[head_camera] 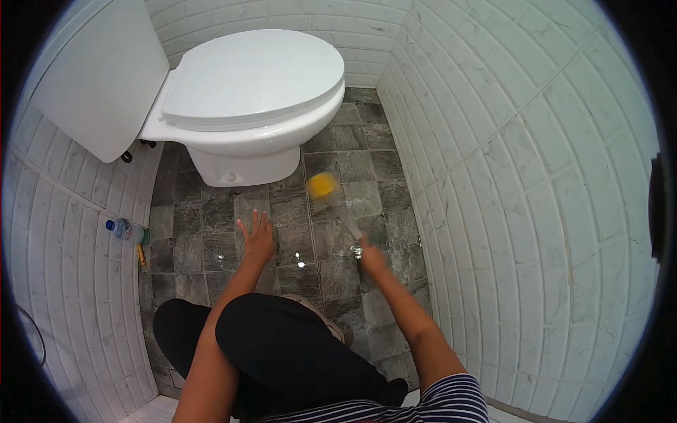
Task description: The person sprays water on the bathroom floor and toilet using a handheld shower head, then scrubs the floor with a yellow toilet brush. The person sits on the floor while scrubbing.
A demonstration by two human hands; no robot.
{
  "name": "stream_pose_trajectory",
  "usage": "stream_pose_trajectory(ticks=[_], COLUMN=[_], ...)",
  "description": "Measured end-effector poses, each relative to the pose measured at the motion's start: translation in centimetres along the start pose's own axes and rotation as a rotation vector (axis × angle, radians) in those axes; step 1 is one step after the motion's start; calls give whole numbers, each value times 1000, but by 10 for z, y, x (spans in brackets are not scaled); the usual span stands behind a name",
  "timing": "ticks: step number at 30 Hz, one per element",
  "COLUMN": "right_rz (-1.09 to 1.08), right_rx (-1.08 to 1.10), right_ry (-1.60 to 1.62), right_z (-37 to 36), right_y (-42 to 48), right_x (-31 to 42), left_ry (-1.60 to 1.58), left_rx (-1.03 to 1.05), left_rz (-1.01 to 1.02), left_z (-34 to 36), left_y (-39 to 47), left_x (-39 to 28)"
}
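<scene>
My right hand [373, 259] grips the pale handle of a brush-like cleaning tool [322, 186]. Its yellow head is blurred, so I cannot tell whether it has bristles or a sponge. The head is over the grey stone-look floor tiles [288, 240], just right of the toilet's foot. My left hand [259, 240] holds nothing. Its fingers are spread over the tiles in front of the toilet; whether the palm touches the floor I cannot tell. Wet, shiny spots show on the tiles between and around both hands.
A white toilet [254, 79] with its lid down stands ahead, its cistern [106, 74] at left. By the left wall are a plastic bottle [126, 230] with a blue cap and a small orange-handled tool [141, 255]. White tiled walls [502, 201] close in around my bent knees [264, 328].
</scene>
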State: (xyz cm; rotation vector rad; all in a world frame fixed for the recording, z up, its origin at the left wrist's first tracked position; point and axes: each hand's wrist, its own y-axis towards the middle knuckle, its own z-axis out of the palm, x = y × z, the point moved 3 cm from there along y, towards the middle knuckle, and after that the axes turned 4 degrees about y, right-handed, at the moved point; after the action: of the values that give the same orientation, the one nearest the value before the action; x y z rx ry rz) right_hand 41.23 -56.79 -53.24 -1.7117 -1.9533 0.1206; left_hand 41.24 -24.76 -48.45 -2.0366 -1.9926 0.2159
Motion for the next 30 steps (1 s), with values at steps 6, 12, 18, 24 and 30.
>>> stream_pose_trajectory(ticks=[6, 12, 18, 24, 30], right_rz=[225, 17, 199, 174, -133], right_rx=[-577, -1, -457, -354, -28], right_ry=[384, 199, 239, 326, -38], right_z=[-4, 14, -58, 31, 23], right_y=[54, 38, 92, 83, -22], right_x=[-33, 62, -62, -13, 20], left_ry=[27, 67, 37, -23, -188], left_rx=[52, 48, 40, 92, 24], left_rz=[-22, 23, 20, -23, -83], left_z=[6, 10, 13, -5, 2], left_y=[11, 8, 11, 10, 5], left_x=[-7, 2, -1, -17, 3])
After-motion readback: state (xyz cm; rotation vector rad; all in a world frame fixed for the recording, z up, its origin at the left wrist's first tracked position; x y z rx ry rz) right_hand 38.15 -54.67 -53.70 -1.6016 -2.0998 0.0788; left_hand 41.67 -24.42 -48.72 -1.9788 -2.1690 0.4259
